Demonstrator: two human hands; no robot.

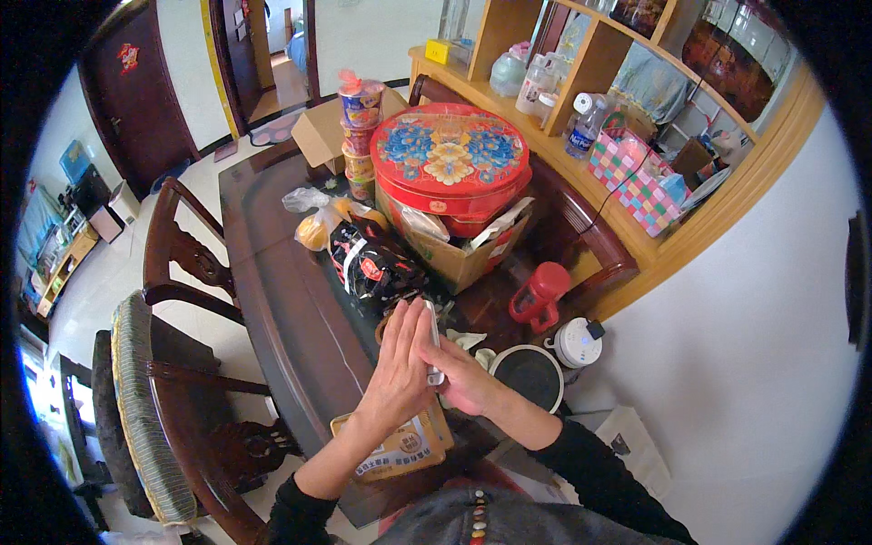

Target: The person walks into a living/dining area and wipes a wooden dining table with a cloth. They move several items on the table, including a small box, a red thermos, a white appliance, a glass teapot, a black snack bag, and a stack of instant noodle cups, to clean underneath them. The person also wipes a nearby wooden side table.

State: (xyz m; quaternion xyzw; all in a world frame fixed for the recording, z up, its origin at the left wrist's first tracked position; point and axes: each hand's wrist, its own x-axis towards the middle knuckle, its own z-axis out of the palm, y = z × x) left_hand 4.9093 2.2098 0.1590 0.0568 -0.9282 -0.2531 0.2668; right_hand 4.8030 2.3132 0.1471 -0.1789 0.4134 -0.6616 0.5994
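Note:
Between my two palms, above the dark wooden table (272, 300), a slim white object (434, 344) stands on edge; most of it is hidden, so its kind is unclear. My left hand (400, 368) lies flat along one side of it with the fingers straight and together. From the other side my right hand (466, 378) grips it, thumb across towards the left hand. A brown package bearing writing (405, 446) lies on the table below my left wrist. Just beyond my fingertips is a black plastic bag (371, 262).
A large round red tin (449, 150) sits on an open cardboard box (470, 269), beside stacked cups (361, 136). To the right stand a red lidded jug (541, 296), a white round device (575, 344) and a dark-bottomed round container (528, 378). Wooden chairs (184, 266) line the left side.

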